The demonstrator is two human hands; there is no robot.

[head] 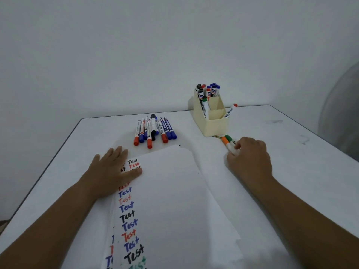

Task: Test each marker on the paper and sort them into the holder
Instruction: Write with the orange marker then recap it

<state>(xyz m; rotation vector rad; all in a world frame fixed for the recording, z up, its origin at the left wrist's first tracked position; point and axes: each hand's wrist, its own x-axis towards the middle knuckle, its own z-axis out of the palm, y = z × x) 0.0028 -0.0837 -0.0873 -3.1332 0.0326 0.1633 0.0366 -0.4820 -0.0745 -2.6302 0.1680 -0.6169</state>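
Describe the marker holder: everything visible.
The holder is a cream box, plastic-looking, open-topped, split into compartments by inner walls. It stands upright at the table's far edge near the wall. The rear compartments hold upright black, red and blue capped markers; a green-capped marker leans in the left one. A red-capped marker leans against its right side.

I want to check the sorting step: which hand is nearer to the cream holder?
The right hand, gripping markers just in front of the holder. The left hand presses flat on the paper, far to the holder's left.
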